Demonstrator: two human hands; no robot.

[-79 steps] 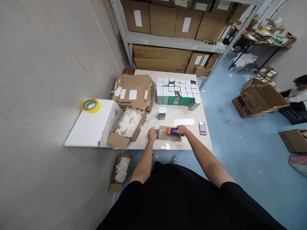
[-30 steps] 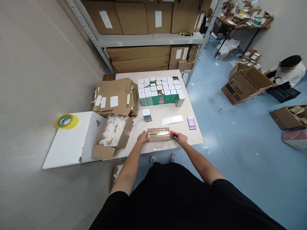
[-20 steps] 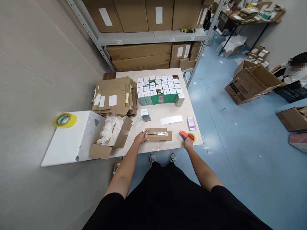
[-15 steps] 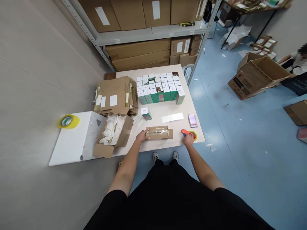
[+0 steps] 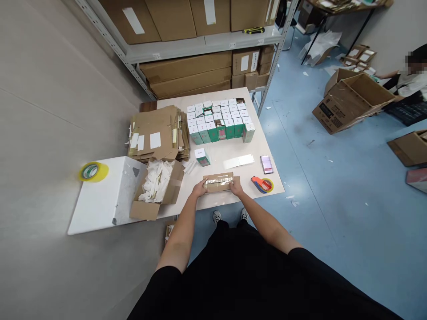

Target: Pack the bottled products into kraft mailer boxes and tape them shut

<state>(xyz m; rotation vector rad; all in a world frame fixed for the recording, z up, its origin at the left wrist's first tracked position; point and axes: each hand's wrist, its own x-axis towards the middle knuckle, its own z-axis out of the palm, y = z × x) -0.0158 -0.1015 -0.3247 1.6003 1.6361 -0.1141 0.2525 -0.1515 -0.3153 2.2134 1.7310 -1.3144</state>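
A small cardboard box [image 5: 218, 181] with clear shiny tape along its top lies near the table's front edge. My left hand [image 5: 199, 188] grips its left end, and my right hand [image 5: 236, 187] is closed round its right end, by a protruding flap. To the right rests an orange and blue tape dispenser [image 5: 262, 184] with a yellow roll, touched by neither hand. Beyond the box lie white label strips [image 5: 238, 161] and a lone white and green carton [image 5: 202, 157].
Rows of white and green cartons [image 5: 216, 120] fill the table's back. Flattened cardboard [image 5: 155, 129] and an open box of white paper [image 5: 156, 182] stand left, beside a white block [image 5: 100, 191] bearing a tape roll [image 5: 93, 171]. A shelf [image 5: 203, 48] rises behind; another person [image 5: 413, 75] is far right.
My right hand has let go of the tape dispenser and moved left onto the cardboard box's right end. My left hand stays at the left end. The view has shifted slightly.
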